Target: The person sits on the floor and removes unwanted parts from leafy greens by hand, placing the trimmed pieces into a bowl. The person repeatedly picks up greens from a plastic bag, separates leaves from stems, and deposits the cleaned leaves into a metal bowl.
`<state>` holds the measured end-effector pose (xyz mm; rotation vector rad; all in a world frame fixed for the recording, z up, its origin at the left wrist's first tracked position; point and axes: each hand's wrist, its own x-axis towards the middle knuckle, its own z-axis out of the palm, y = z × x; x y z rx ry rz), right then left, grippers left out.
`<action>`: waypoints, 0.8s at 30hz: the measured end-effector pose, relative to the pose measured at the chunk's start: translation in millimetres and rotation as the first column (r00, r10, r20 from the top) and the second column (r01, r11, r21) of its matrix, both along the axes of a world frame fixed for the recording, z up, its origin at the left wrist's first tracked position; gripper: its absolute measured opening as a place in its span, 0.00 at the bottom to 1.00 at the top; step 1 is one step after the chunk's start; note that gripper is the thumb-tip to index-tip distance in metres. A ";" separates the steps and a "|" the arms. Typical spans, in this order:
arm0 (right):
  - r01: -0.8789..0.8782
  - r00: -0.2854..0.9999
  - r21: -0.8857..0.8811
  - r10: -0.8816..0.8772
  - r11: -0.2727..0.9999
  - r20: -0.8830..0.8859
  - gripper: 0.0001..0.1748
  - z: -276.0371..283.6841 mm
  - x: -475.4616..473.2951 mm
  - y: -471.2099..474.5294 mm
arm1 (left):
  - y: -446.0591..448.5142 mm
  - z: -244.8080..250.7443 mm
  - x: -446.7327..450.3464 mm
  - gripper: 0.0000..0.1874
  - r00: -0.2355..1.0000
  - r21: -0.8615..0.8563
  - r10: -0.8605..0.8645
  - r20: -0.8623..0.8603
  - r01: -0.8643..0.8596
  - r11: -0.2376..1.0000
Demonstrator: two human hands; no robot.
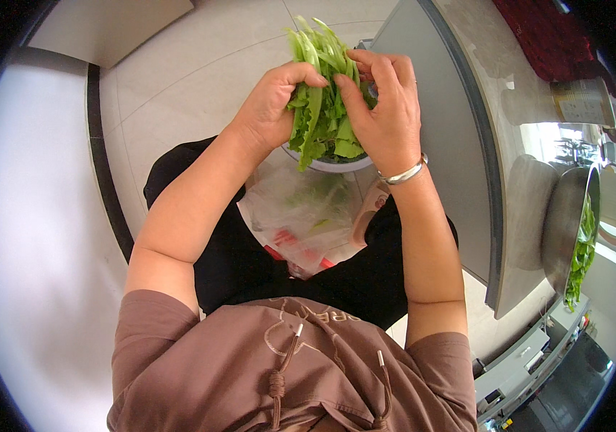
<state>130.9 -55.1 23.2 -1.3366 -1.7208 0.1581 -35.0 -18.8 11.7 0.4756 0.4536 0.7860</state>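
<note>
A bunch of green leafy vegetable (319, 102) is held up in front of me, pale stems at the far end and leaf tips towards me. My left hand (281, 100) is closed around its left side, thumb across the leaves. On the right side, my right hand (386, 100), with a silver bangle at the wrist, touches the leaves with thumb and fingers. Beneath the bunch, the pale rim of a basin (335, 166) shows; the leaves and hands hide most of it. A clear plastic bag (297, 208) with some green inside lies between my legs.
To the right stands a grey cabinet (437, 129) with a stone countertop (519, 178). On that countertop are a steel bowl (562, 232) of green leaves, a labelled can (583, 101) and a dark red cloth (551, 40). A white surface (43, 216) rises at the left.
</note>
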 end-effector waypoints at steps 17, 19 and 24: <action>0.034 0.975 -0.128 -0.061 0.991 -0.215 0.04 4.0 0.3 1.4 | -1.4 -4.4 5.3 0.12 0.997 -0.013 -0.074 0.009 0.074 0.997; 0.038 0.972 -0.153 -0.072 0.987 -0.225 0.04 4.1 0.8 1.6 | -3.5 -2.3 5.7 0.12 0.996 -0.035 -0.042 -0.073 0.040 0.999; -0.036 0.927 -0.221 -0.050 0.975 -0.372 0.05 1.4 1.4 4.1 | -3.6 3.0 11.1 0.13 0.999 -0.080 0.017 -0.037 -0.020 0.997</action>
